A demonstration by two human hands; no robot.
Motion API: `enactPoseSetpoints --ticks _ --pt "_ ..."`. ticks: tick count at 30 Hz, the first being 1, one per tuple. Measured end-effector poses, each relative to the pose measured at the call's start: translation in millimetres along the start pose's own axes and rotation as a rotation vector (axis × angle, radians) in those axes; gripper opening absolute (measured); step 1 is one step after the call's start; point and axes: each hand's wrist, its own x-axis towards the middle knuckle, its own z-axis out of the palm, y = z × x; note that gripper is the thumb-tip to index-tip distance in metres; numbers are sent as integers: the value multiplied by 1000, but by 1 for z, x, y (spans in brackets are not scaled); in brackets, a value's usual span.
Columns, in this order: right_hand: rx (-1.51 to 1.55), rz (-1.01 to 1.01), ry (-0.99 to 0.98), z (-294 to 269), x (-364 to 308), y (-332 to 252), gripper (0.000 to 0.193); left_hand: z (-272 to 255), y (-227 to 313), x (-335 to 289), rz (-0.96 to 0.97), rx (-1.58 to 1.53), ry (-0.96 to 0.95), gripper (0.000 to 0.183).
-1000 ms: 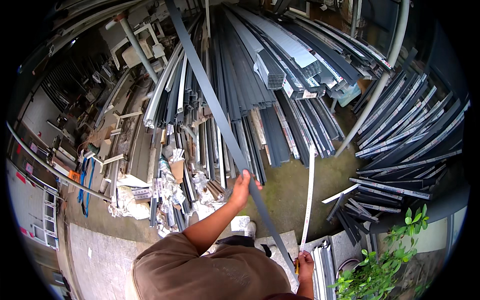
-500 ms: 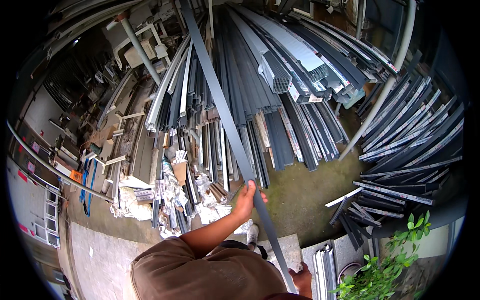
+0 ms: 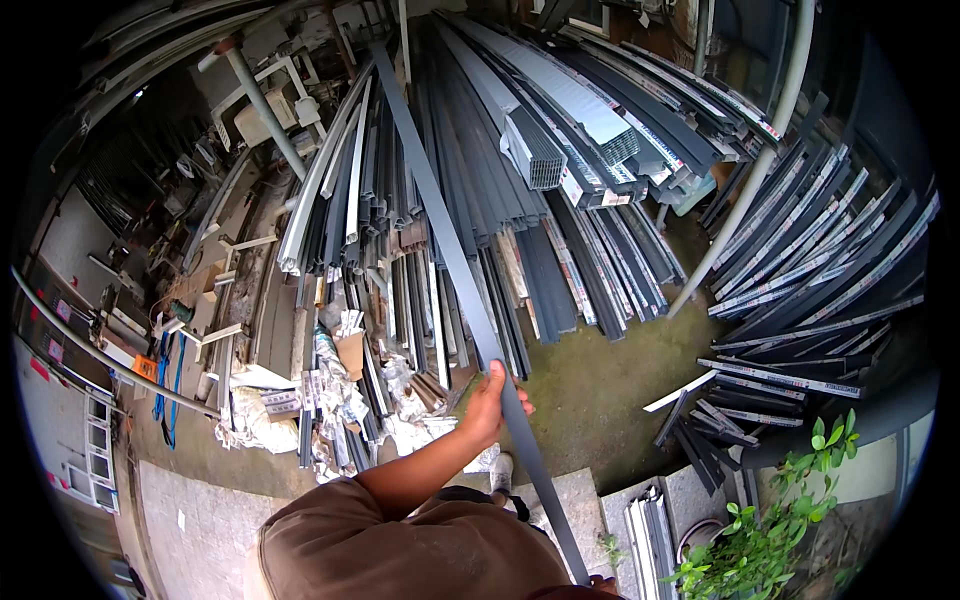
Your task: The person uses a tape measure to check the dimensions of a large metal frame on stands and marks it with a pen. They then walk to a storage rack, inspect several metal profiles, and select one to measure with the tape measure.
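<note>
A: Head view: the left hand (image 3: 492, 402) wraps around a long, flat dark-grey metal strip (image 3: 450, 240) running from top centre to bottom right, over the stacked grey profiles (image 3: 560, 160).

B: And the right hand (image 3: 604, 584)?

A: At the bottom edge by the strip's lower end; its grip can't be made out. The strip seems mid-carry, so steady two-handed steering comes next.

Down on the concrete floor (image 3: 590, 400), mossy and stained, a big heap of long grey metal profiles (image 3: 480, 200) fans out. A second stack of dark strips (image 3: 810, 290) lies to the right. Left of the heap, crumpled paper and cardboard scraps (image 3: 330, 390) litter the ground.
</note>
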Motion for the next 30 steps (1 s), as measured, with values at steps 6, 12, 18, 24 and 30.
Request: enactPoseSetpoints --ticks 6,12,18,24,30 --pt "-149 221 -288 15 -28 59 61 18 39 7 -72 2 100 62" --pt "129 -253 -53 -14 -4 84 42 22 22 2 -109 -7 -75 36" --pt "303 -497 334 -255 -49 -123 33 48 -39 -67 -140 -7 -289 27" --pt "381 -238 -243 -301 -75 -59 38 58 33 -19 88 55 -239 29" --pt "701 -25 -269 -240 -76 66 43 62 65 3 167 63 -159 31"
